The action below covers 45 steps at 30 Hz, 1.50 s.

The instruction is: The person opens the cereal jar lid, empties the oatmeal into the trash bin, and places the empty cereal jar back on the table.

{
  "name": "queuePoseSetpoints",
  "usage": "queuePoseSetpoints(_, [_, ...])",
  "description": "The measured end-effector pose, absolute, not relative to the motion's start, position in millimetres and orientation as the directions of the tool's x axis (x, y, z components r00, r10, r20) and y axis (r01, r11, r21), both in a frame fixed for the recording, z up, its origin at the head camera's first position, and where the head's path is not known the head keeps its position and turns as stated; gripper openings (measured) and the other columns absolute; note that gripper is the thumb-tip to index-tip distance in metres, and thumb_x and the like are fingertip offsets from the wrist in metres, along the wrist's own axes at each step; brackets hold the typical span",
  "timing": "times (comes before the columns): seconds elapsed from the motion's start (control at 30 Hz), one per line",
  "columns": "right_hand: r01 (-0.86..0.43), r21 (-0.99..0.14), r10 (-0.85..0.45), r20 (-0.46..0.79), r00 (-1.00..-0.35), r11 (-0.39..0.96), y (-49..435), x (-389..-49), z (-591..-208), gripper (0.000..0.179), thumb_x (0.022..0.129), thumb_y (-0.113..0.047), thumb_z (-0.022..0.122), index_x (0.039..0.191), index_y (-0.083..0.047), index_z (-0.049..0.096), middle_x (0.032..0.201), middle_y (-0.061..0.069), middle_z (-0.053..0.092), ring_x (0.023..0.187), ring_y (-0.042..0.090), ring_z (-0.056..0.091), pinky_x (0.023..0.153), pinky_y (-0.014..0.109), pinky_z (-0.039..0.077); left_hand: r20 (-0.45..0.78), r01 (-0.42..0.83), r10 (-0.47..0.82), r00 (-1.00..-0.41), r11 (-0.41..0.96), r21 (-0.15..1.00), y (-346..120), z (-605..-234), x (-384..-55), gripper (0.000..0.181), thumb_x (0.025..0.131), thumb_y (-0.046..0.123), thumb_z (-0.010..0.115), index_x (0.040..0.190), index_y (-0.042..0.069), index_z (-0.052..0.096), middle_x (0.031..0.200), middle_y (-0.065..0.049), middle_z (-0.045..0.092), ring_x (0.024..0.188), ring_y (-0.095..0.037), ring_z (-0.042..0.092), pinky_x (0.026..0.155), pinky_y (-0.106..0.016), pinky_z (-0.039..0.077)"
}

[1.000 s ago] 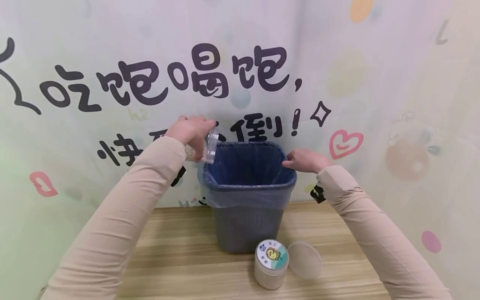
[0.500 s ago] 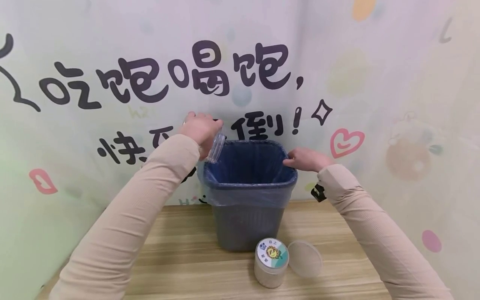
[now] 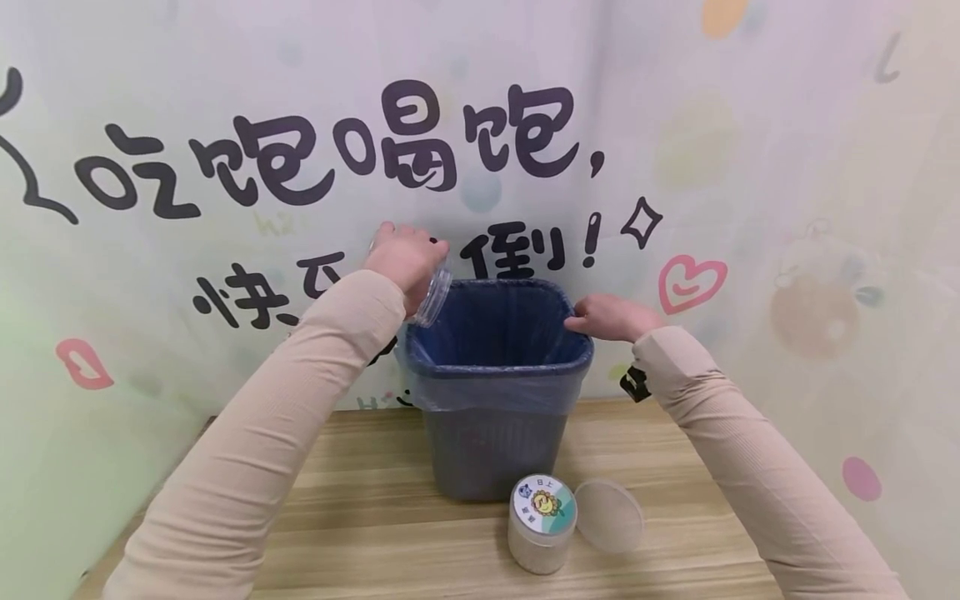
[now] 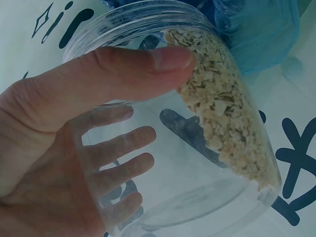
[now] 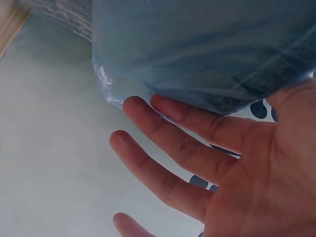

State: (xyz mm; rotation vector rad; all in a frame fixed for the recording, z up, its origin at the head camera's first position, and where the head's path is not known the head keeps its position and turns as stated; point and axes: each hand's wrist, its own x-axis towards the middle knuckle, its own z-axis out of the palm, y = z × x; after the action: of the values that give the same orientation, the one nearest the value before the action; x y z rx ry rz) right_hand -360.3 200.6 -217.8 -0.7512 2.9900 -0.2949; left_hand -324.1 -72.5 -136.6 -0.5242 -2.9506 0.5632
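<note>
My left hand (image 3: 408, 258) grips a clear plastic jar (image 3: 433, 297), tilted with its mouth over the left rim of a lined trash can (image 3: 498, 442). In the left wrist view, rolled oats (image 4: 217, 106) lie banked along one side of the jar, the thumb presses its near wall, and the other fingers wrap behind. At the can's right rim my right hand (image 3: 611, 317) pinches the edge, thumb on the inside. The right wrist view has its fingers (image 5: 182, 148) spread along the outside of the blue bin liner (image 5: 197, 49); the thumb is hidden there.
In front of the can, a lidded jar (image 3: 542, 542) with a sunflower label stands on the wooden table (image 3: 360, 500). A round translucent lid (image 3: 611, 517) lies beside it. Close behind the can rises a wall covering (image 3: 480, 50) with black lettering.
My left hand has moved a little right with the jar, bringing its mouth over the can's rim, and turned so the oats no longer show in the head view. My right hand stays put.
</note>
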Motion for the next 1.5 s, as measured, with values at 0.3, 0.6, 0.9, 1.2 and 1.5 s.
queuePoseSetpoints(0.3, [-0.447,-0.209,-0.457,-0.002,-0.889,0.87,201.6,-361.2,-218.4,0.025,0.093,-0.02,0.048,0.08,-0.002,0.059,0.073,0.004,0.053,0.071,0.021,0.051,0.069,0.034,0.041,0.044,0.303,0.342,-0.939,0.88,-0.366,-66.6,-139.1,-326.5,0.073,0.066,0.009,0.082,0.132,0.01,0.049,0.13,-0.016,0.051,0.118,-0.035,0.045,0.099,-0.051,0.031])
queuePoseSetpoints(0.6, [-0.456,-0.22,-0.467,0.002,-0.884,0.862,200.6,-359.7,-218.3,0.026,0.094,-0.021,0.048,0.081,-0.001,0.059,0.072,0.003,0.051,0.07,0.021,0.05,0.066,0.033,0.04,0.037,0.293,0.329,-0.943,0.881,-0.373,-63.8,-140.5,-328.1,0.073,0.068,0.009,0.081,0.133,0.01,0.048,0.131,-0.016,0.05,0.121,-0.035,0.043,0.1,-0.051,0.029])
queuePoseSetpoints(0.9, [-0.456,-0.218,-0.467,0.0,-0.884,0.863,200.2,-360.1,-217.4,0.026,0.094,-0.02,0.049,0.076,-0.003,0.056,0.068,0.001,0.048,0.066,0.019,0.048,0.064,0.032,0.039,0.034,0.291,0.328,-0.944,0.878,-0.379,-63.8,-140.6,-326.7,0.074,0.068,0.009,0.081,0.134,0.01,0.048,0.132,-0.016,0.05,0.121,-0.035,0.042,0.1,-0.051,0.03])
queuePoseSetpoints(1.2, [-0.457,-0.218,-0.47,-0.008,-0.883,0.862,200.0,-360.3,-216.8,0.026,0.094,-0.019,0.049,0.073,-0.004,0.055,0.067,0.001,0.047,0.064,0.018,0.046,0.063,0.031,0.038,0.054,0.288,0.328,-0.943,0.888,-0.358,-63.3,-140.5,-325.2,0.074,0.065,0.008,0.081,0.132,0.01,0.049,0.13,-0.016,0.051,0.118,-0.035,0.044,0.099,-0.05,0.03])
queuePoseSetpoints(1.5, [-0.441,-0.215,-0.455,-0.017,-0.89,0.871,200.0,-360.5,-217.2,0.026,0.094,-0.019,0.049,0.079,0.0,0.06,0.07,0.003,0.053,0.066,0.019,0.05,0.064,0.032,0.042,0.045,0.268,0.305,-0.951,0.89,-0.369,-58.5,-141.9,-328.5,0.079,0.064,0.01,0.083,0.135,0.013,0.049,0.134,-0.016,0.049,0.121,-0.035,0.042,0.1,-0.05,0.029])
